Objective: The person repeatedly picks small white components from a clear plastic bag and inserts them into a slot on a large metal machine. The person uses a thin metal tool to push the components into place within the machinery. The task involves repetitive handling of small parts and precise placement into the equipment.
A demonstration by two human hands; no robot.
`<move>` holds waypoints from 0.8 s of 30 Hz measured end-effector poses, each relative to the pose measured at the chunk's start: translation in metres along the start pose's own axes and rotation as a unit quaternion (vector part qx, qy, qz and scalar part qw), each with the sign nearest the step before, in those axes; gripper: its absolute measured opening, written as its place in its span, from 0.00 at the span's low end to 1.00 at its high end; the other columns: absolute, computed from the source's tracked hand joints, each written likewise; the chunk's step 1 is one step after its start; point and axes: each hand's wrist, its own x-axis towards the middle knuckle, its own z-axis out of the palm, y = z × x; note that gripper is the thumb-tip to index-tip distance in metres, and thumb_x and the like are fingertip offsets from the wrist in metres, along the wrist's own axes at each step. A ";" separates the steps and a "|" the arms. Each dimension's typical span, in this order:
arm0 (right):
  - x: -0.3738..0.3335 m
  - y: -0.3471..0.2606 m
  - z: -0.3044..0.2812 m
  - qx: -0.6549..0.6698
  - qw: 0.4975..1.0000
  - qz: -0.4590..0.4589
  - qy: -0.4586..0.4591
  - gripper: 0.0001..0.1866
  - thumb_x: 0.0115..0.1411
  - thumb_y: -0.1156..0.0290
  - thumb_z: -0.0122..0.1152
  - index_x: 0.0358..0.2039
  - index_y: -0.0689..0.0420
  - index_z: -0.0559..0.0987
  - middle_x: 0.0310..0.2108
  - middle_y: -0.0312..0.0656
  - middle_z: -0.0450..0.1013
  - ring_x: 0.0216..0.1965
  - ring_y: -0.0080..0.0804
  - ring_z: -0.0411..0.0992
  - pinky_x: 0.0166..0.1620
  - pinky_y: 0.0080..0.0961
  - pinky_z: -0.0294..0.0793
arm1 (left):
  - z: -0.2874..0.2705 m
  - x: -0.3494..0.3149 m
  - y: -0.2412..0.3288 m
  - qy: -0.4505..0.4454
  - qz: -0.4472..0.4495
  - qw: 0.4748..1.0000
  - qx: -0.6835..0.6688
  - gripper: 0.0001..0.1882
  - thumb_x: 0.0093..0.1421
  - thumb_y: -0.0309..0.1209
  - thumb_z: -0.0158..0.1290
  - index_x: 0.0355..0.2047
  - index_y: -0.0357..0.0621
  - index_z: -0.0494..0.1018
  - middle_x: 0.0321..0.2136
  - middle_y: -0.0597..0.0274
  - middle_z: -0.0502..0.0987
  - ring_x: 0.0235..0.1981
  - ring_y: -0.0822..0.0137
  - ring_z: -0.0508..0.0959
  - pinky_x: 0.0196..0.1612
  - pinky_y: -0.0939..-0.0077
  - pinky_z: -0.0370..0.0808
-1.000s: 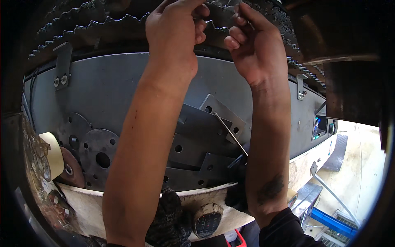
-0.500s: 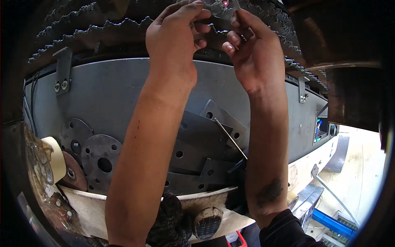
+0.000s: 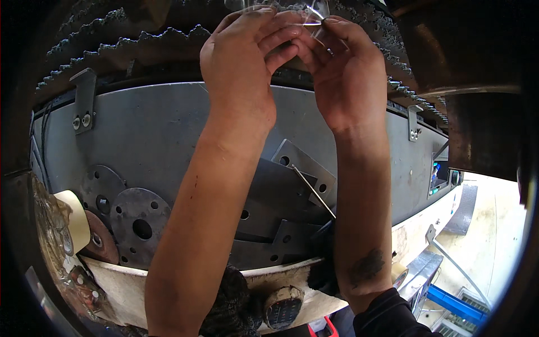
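Both arms reach up to the top edge of the picture. Between my raised hands is a clear, shiny plastic thing [image 3: 315,12], thin and see-through; its upper part lies outside the picture and I cannot make out its kind. My left hand [image 3: 241,53] has its fingers bent toward it, the fingertips touching or nearly touching those of the other hand. My right hand [image 3: 351,64] pinches the plastic's lower edge between thumb and fingers. Behind the hands run dark metal slats [image 3: 151,36] with jagged, crusted edges.
Below stands a grey metal panel [image 3: 151,123]. Against it lean round steel discs [image 3: 143,208], flat plates with holes [image 3: 269,191] and a thin rod [image 3: 314,188]. At left are a cream tape roll [image 3: 73,219] and a brown grinding disc [image 3: 100,238]. A dark knit glove [image 3: 230,303] lies near the front.
My hands have come closer together, their fingertips now meeting. The clear plastic has shifted and shows more between them. My left hand has moved slightly right.
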 end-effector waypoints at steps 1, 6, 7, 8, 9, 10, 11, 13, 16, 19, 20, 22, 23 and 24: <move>0.000 0.001 -0.001 0.004 1.000 0.000 0.001 0.08 0.57 0.75 0.49 0.35 0.65 0.72 0.33 0.46 0.73 0.33 0.33 0.74 0.36 0.24 0.76 | 0.000 0.000 -0.001 0.008 0.000 1.000 0.000 0.12 0.62 0.30 0.40 0.38 0.36 0.72 0.35 0.52 0.79 0.38 0.64 0.80 0.43 0.70 0.76; -0.003 0.000 0.002 0.024 1.000 0.002 0.007 0.07 0.56 0.76 0.49 0.34 0.65 0.73 0.32 0.46 0.73 0.33 0.34 0.74 0.37 0.27 0.77 | 0.009 -0.005 0.003 0.041 0.002 0.999 0.009 0.12 0.61 0.29 0.40 0.36 0.36 0.72 0.34 0.52 0.79 0.36 0.64 0.80 0.40 0.73 0.76; -0.003 0.001 0.002 0.025 1.000 0.003 0.004 0.07 0.56 0.76 0.49 0.34 0.65 0.72 0.31 0.46 0.73 0.33 0.34 0.74 0.37 0.27 0.77 | 0.009 -0.005 0.003 0.052 0.007 0.999 0.005 0.12 0.61 0.30 0.40 0.35 0.36 0.72 0.33 0.52 0.79 0.34 0.64 0.80 0.39 0.73 0.76; -0.004 0.001 0.002 0.025 1.000 0.004 0.001 0.07 0.56 0.76 0.49 0.33 0.66 0.72 0.31 0.46 0.73 0.33 0.34 0.74 0.37 0.27 0.77 | 0.009 -0.005 0.003 0.061 0.012 0.998 0.000 0.12 0.60 0.30 0.40 0.34 0.36 0.72 0.32 0.52 0.79 0.33 0.64 0.79 0.37 0.73 0.76; -0.005 0.002 0.002 0.025 1.000 0.004 -0.002 0.07 0.56 0.76 0.49 0.33 0.66 0.72 0.31 0.47 0.73 0.33 0.34 0.74 0.37 0.27 0.77 | 0.009 -0.005 0.002 0.071 0.016 0.997 -0.005 0.12 0.60 0.31 0.41 0.33 0.36 0.72 0.31 0.52 0.78 0.32 0.64 0.79 0.36 0.74 0.76; -0.007 0.001 0.003 0.031 0.999 0.000 -0.006 0.07 0.56 0.77 0.49 0.33 0.66 0.72 0.30 0.47 0.73 0.33 0.34 0.74 0.37 0.27 0.77 | 0.010 -0.006 0.000 0.076 0.040 0.996 0.002 0.12 0.59 0.31 0.41 0.32 0.37 0.71 0.29 0.53 0.78 0.30 0.64 0.79 0.34 0.74 0.75; -0.010 0.001 0.008 0.038 0.999 -0.001 -0.016 0.07 0.55 0.77 0.49 0.33 0.66 0.72 0.30 0.47 0.73 0.32 0.34 0.74 0.37 0.26 0.77 | 0.010 -0.007 0.001 0.085 0.068 0.994 0.010 0.11 0.59 0.31 0.41 0.31 0.37 0.71 0.28 0.54 0.77 0.28 0.64 0.78 0.33 0.73 0.75; -0.020 0.000 0.017 0.037 0.999 -0.025 -0.025 0.07 0.56 0.76 0.49 0.34 0.65 0.71 0.31 0.47 0.73 0.32 0.35 0.74 0.38 0.27 0.76 | 0.009 -0.009 0.003 0.075 0.106 0.991 -0.022 0.11 0.58 0.32 0.41 0.29 0.37 0.70 0.25 0.55 0.76 0.25 0.64 0.76 0.30 0.74 0.74; -0.040 -0.007 0.028 0.012 0.995 -0.088 -0.035 0.09 0.58 0.73 0.47 0.37 0.65 0.70 0.32 0.47 0.72 0.34 0.37 0.74 0.42 0.29 0.75 | 0.012 -0.016 0.010 0.044 0.172 0.984 -0.021 0.11 0.57 0.32 0.42 0.27 0.38 0.69 0.22 0.56 0.74 0.21 0.66 0.73 0.25 0.75 0.71; -0.055 -0.008 0.023 0.006 0.990 -0.130 -0.047 0.10 0.61 0.71 0.44 0.38 0.63 0.70 0.32 0.46 0.72 0.35 0.34 0.73 0.42 0.29 0.74 | 0.027 -0.035 0.013 0.062 0.216 0.973 0.049 0.10 0.57 0.32 0.42 0.26 0.38 0.69 0.19 0.57 0.71 0.20 0.67 0.71 0.24 0.76 0.68; -0.055 -0.015 0.011 0.001 0.986 -0.160 -0.048 0.10 0.61 0.71 0.44 0.38 0.63 0.70 0.31 0.45 0.72 0.35 0.33 0.72 0.42 0.28 0.73 | 0.041 -0.039 0.001 0.055 0.202 0.977 0.034 0.10 0.57 0.32 0.43 0.25 0.38 0.68 0.18 0.58 0.69 0.19 0.67 0.70 0.23 0.77 0.67; -0.059 -0.025 0.019 0.023 0.976 -0.198 -0.086 0.09 0.61 0.70 0.43 0.37 0.61 0.69 0.31 0.45 0.71 0.35 0.31 0.71 0.42 0.28 0.71 | 0.050 -0.047 0.007 0.037 0.221 0.975 0.000 0.10 0.57 0.32 0.43 0.27 0.38 0.68 0.19 0.58 0.68 0.21 0.66 0.70 0.25 0.76 0.67; -0.062 -0.031 0.021 -0.007 0.974 -0.214 -0.073 0.08 0.60 0.70 0.45 0.37 0.59 0.68 0.30 0.43 0.71 0.34 0.29 0.69 0.42 0.27 0.68 | 0.055 -0.051 0.008 0.019 0.225 0.974 -0.018 0.10 0.58 0.32 0.43 0.28 0.38 0.68 0.20 0.58 0.68 0.22 0.66 0.70 0.26 0.76 0.68; -0.064 -0.038 0.024 -0.006 0.972 -0.228 -0.060 0.07 0.60 0.71 0.45 0.36 0.60 0.68 0.29 0.44 0.71 0.33 0.29 0.69 0.40 0.27 0.68 | 0.060 -0.055 0.007 0.001 0.227 0.973 -0.038 0.10 0.58 0.32 0.43 0.30 0.37 0.68 0.21 0.58 0.68 0.23 0.66 0.70 0.28 0.76 0.68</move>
